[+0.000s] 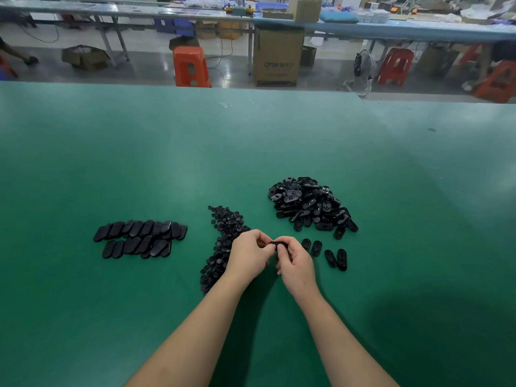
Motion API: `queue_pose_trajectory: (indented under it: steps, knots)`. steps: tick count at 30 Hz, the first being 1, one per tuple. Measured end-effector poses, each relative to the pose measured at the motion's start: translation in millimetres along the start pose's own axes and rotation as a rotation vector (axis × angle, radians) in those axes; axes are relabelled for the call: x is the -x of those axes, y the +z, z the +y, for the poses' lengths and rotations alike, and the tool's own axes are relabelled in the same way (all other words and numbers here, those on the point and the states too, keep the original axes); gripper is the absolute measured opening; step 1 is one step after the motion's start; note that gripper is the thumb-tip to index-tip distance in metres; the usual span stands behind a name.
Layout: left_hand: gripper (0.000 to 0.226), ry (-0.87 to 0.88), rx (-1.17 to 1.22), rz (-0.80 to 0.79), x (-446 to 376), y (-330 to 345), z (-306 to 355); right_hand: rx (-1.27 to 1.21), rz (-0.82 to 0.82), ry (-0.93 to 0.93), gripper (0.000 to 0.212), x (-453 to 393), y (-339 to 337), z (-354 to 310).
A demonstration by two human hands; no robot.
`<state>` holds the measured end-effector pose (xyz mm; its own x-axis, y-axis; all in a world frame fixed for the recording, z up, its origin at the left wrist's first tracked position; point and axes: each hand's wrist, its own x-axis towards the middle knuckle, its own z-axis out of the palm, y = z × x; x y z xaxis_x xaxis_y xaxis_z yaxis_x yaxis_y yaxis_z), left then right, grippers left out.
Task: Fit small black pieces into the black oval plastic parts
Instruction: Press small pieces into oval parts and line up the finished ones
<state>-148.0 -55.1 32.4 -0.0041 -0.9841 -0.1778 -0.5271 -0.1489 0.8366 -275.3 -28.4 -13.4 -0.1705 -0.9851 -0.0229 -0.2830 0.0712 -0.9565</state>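
Barely visible, one oval part (pixel 279 243) pinched between both hands (pixel 275 254) (small piece hidden, if any).

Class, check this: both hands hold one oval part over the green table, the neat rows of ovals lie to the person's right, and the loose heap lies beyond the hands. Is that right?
One slip: the head view shows the neat rows of ovals to the person's left, not right. Both the left hand and right hand do hold one oval part over the green table, with the loose heap beyond.

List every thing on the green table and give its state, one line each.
left hand: gripping the held oval part
right hand: gripping the same part
held oval part: off the table, between both hands
small pieces: loose strip
oval heap: piled
oval rows: lined up, overlapping
four ovals: lying singly
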Motion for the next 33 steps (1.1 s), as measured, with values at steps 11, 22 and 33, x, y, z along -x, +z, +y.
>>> queue_pose_trajectory:
  steps: [11,22,33]
  knots:
    - [0.004,0.061,0.004,0.011,4.8,2.3,-2.4,-0.068,0.023,0.017,0.014,2.3,-0.2,-2.9]
    - [0.018,0.269,-0.183,0.025,6.3,2.0,-15.0,-0.039,-0.006,0.018,0.011,2.2,-1.4,-2.7]
    - [0.015,0.277,-0.272,0.265,-1.0,-44.9,-32.5,-0.113,0.026,0.019,0.011,4.7,-1.5,-10.1]
